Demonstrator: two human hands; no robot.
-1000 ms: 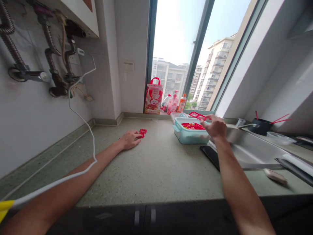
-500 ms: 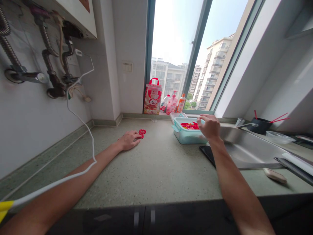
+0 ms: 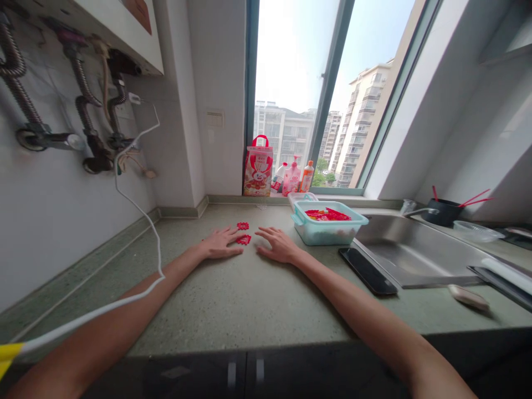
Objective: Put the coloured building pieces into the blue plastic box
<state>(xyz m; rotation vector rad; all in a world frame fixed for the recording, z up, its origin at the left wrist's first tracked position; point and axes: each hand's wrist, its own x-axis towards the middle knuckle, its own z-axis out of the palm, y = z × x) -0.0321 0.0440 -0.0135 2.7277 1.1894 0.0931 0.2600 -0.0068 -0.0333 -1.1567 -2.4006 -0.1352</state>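
Two red, scalloped pieces (image 3: 243,240) lie on the tabletop (image 3: 249,299) at the fingertips of the left hand (image 3: 221,244), which is spread palm down; the right hand (image 3: 277,245), likewise spread, is near them; a pale-blue container (image 3: 328,234) stands beside the sink (image 3: 415,244).
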